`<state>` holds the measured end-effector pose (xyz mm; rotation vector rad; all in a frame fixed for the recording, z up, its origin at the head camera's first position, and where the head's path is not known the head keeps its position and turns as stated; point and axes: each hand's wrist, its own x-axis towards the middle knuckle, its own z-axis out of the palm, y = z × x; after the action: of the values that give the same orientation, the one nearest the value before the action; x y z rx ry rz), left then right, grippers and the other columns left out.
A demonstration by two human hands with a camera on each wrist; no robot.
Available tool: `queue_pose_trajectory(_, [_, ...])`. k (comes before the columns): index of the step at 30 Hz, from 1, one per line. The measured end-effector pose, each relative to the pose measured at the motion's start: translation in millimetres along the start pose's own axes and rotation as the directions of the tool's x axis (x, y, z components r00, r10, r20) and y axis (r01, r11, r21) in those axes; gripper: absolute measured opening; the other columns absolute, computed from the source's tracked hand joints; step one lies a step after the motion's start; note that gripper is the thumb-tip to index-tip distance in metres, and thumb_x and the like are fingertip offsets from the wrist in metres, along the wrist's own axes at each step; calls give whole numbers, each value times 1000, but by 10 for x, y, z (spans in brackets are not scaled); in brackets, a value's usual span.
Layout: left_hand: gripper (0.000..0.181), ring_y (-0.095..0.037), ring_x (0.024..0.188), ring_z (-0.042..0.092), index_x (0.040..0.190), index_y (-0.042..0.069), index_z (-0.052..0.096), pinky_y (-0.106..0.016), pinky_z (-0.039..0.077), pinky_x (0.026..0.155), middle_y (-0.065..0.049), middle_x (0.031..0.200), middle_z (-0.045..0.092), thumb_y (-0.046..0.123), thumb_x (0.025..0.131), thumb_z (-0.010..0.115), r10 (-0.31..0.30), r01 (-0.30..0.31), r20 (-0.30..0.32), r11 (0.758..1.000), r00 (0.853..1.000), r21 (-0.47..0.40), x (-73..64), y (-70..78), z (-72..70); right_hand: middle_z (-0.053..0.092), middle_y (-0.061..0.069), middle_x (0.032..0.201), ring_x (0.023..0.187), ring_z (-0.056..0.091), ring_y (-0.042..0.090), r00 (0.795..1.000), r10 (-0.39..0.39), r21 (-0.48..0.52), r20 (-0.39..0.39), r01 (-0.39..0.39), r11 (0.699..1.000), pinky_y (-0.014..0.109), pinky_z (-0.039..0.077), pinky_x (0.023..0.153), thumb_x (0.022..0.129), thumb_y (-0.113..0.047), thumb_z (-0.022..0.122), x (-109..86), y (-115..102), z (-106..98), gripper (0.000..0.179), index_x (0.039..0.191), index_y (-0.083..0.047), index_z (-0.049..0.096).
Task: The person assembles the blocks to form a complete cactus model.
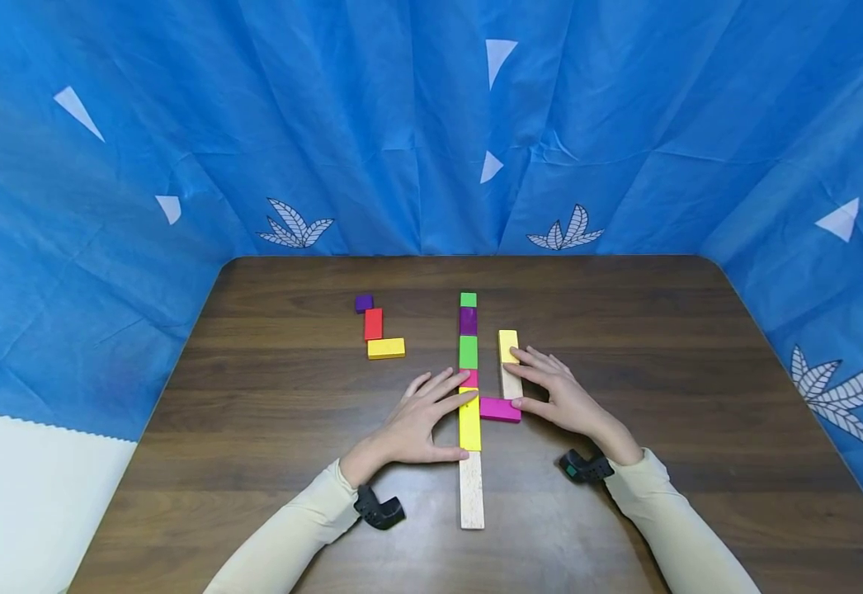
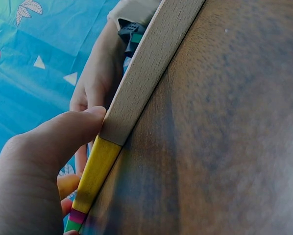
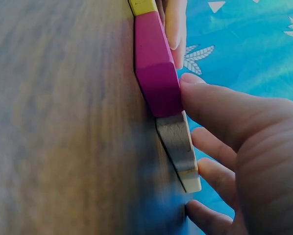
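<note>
A straight column of wooden blocks runs up the table: a plain wood block (image 1: 472, 499), a yellow block (image 1: 470, 431), a small pink block (image 1: 472, 380), then green and purple ones. My left hand (image 1: 418, 422) touches it from the left with fingers spread; the thumb lies where the yellow and plain blocks meet. A magenta block (image 1: 500, 410) joins the yellow block's right side. Above its outer end stand a plain block (image 1: 511, 385) and a pale yellow block (image 1: 508, 342) in line. My right hand (image 1: 568, 400) touches these pieces, its thumb on the magenta block's end (image 3: 163, 88).
Left of the column lie a dark purple block (image 1: 364, 304), a red block (image 1: 374, 325) and a yellow block (image 1: 386, 350) in a stepped group. A blue curtain (image 1: 372, 181) hangs behind the brown wooden table (image 1: 624, 305).
</note>
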<state>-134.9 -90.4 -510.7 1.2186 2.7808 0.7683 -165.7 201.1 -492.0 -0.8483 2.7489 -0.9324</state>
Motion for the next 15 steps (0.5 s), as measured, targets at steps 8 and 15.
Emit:
queue_pose_trajectory(8, [79, -31, 143, 36, 143, 13, 50, -58, 29, 112, -12, 155, 39, 44, 75, 76, -15, -9, -164, 989, 986, -148, 4, -26, -35, 37, 12, 156, 146, 24, 39, 1000, 3, 9, -3, -3, 1000, 66, 13, 115, 86, -31, 74, -2, 13, 7, 62, 142, -15, 53])
queue_pose_trajectory(15, [53, -30, 112, 60, 123, 1, 65, -49, 47, 95, -16, 123, 61, 20, 75, 79, -233, 62, -534, 946, 813, -318, 4, -275, -280, 37, 12, 156, 147, 24, 38, 1000, 3, 7, -2, -3, 1000, 65, 13, 116, 85, -29, 75, -9, 8, 4, 63, 142, -14, 52])
